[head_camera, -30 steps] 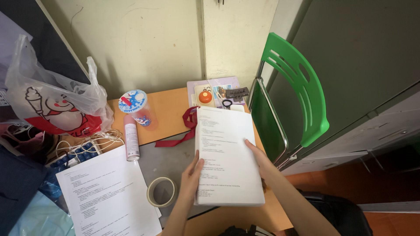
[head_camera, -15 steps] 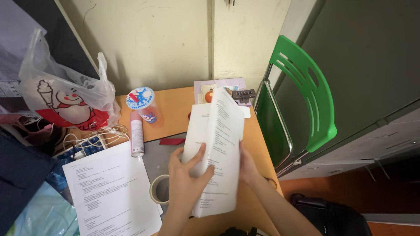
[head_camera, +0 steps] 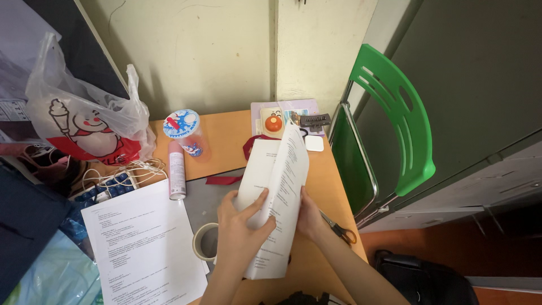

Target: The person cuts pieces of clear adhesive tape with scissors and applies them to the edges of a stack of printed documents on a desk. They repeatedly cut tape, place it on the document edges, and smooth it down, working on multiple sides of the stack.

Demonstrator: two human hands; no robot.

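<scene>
Both hands on the paper stack [head_camera: 276, 197], which is tipped up on its edge above the desk [head_camera: 226, 138], printed top sheet facing right.

Left hand [head_camera: 240, 226]: closed around the near left side of the stack, thumb across the front, fingers curled behind. Right hand [head_camera: 310, 213]: pressed flat against the right face, fingers mostly hidden behind the sheets; I cannot tell how far they curl.

Stack is lifted, not lying flat. Lower edge sits near the desk front; whether it touches the surface I cannot tell.

Surroundings: second set of printed sheets [head_camera: 144, 248] lies flat at left, apart from the held stack. Tape roll [head_camera: 205, 243] just beside my left wrist. Scissors [head_camera: 339, 229] on the desk just right of my right hand. Spray can [head_camera: 176, 176], cup [head_camera: 183, 133], plastic bag [head_camera: 84, 124] further back.

Progress, as I judge it: the stack is gathered and upright in both hands, edges not yet squared; setting it down remains.
</scene>
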